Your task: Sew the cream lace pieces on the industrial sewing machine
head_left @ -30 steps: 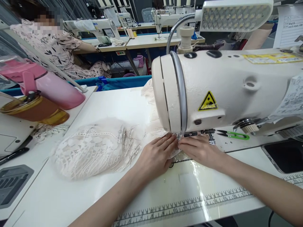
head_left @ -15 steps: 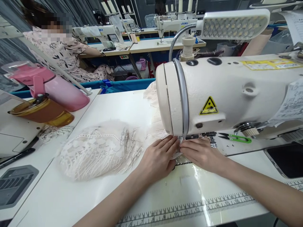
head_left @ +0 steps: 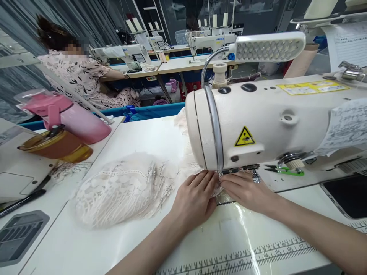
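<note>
Cream lace fabric [head_left: 217, 191] lies under the needle end of a white sewing machine [head_left: 258, 114]. My left hand [head_left: 196, 194] is left of the needle, its fingers bent over the lace and gripping its edge. Close on the right, my right hand [head_left: 243, 189] pinches the lace with its fingers together. The fingertips of both hands are partly hidden by the machine head. More of the cream fabric [head_left: 189, 152] runs back behind the machine head. On the table to the left rests a bunched pile of the same lace [head_left: 120, 191], with loose dark threads.
Green thread snips [head_left: 286, 170] and a dark phone [head_left: 345, 196] lie at right. A printed ruler [head_left: 258, 254] runs along the front edge. A pink bottle [head_left: 80, 118] and an amber cup [head_left: 54, 145] stand at left. Another person [head_left: 77, 76] sits beyond, at other machines.
The camera view has tilted slightly, so the machine and table sit a little lower in the picture. Both hands stay on the lace by the needle, with only slight shifts.
</note>
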`<state>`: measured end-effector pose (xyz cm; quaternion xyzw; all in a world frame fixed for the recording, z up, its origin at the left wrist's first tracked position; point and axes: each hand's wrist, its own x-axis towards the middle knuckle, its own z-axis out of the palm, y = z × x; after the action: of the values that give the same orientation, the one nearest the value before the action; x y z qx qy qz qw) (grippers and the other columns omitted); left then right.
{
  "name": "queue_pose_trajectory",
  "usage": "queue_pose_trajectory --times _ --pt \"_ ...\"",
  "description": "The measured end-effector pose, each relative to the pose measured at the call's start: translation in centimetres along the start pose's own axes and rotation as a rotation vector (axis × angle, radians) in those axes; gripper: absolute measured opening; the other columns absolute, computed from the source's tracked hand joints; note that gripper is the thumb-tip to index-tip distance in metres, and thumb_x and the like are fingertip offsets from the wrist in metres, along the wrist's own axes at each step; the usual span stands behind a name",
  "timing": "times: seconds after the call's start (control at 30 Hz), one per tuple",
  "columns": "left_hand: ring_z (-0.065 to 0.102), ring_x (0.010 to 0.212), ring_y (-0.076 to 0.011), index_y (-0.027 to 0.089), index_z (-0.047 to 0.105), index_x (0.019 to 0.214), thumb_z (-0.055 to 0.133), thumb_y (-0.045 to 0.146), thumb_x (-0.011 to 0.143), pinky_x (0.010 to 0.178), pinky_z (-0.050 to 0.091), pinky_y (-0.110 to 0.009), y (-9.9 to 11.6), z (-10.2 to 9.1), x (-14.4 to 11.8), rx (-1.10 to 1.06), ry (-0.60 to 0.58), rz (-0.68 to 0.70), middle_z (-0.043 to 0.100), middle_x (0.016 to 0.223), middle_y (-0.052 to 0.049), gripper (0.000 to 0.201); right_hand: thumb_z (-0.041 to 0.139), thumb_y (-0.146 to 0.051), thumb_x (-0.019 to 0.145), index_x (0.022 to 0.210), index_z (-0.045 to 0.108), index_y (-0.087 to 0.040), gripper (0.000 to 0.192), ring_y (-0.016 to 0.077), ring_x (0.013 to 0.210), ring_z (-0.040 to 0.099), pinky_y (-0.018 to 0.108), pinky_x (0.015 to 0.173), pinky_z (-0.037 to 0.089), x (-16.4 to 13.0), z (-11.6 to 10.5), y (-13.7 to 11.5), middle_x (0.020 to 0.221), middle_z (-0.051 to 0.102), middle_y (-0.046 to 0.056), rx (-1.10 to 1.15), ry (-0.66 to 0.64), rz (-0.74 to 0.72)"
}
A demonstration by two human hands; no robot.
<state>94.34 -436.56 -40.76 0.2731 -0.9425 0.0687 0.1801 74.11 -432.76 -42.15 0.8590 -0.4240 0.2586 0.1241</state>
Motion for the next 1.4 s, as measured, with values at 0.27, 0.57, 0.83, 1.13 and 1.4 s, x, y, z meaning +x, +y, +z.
queue_pose_trajectory --times 0.27,0.57,0.83,1.13,1.4 --pt "0.060 0.111 -0.0281 0.011 0.060 0.120 0.047 0.022 0.080 0.088 0.051 -0.040 0.3 -0.1 0.2 0.030 0.002 -0.001 0.063 0.122 -0.011 0.044 0.048 -0.015 0.091 0.094 0.066 -0.020 0.018 0.0151 0.078 0.060 0.032 0.065 0.036 0.0 -0.4 0.3 0.092 0.069 0.001 -0.101 0.036 0.020" --pt "0.058 0.112 -0.0283 0.013 0.058 0.124 0.048 0.025 0.082 0.084 0.051 -0.040 0.3 -0.1 0.1 0.054 -0.020 -0.006 0.062 0.123 -0.012 0.045 0.040 -0.011 0.091 0.091 0.065 -0.023 0.028 0.0138 0.064 0.057 0.035 0.062 0.033 0.3 -1.4 0.6 0.086 0.069 -0.003 -0.214 0.009 0.052" --pt "0.056 0.117 -0.0267 0.018 0.055 0.128 0.047 0.028 0.089 0.082 0.052 -0.039 0.4 0.0 0.0 0.085 -0.025 0.012 0.060 0.128 -0.010 0.041 0.036 -0.006 0.086 0.082 0.063 -0.022 0.031 0.0120 0.056 0.049 0.029 0.057 0.035 1.2 -2.6 0.8 0.067 0.062 -0.003 -0.112 -0.098 0.119" --pt "0.058 0.116 -0.0222 0.010 0.057 0.125 0.040 0.019 0.091 0.102 0.046 -0.040 -0.9 0.0 -0.3 0.049 0.018 0.213 0.060 0.127 -0.008 0.039 0.052 -0.006 0.083 0.096 0.064 -0.021 0.024 0.0138 0.067 0.056 0.033 0.065 0.035 0.3 -1.3 0.9 0.097 0.070 -0.005 -0.326 0.003 -0.033" --pt "0.060 0.113 -0.0223 0.011 0.061 0.119 0.039 0.018 0.089 0.095 0.052 -0.038 -1.9 -0.9 0.0 0.014 -0.026 0.203 0.062 0.124 -0.008 0.037 0.048 -0.005 0.085 0.107 0.060 -0.017 0.027 0.0128 0.087 0.058 0.032 0.075 0.038 0.0 -0.3 0.2 0.102 0.069 -0.002 -0.217 -0.019 -0.068"
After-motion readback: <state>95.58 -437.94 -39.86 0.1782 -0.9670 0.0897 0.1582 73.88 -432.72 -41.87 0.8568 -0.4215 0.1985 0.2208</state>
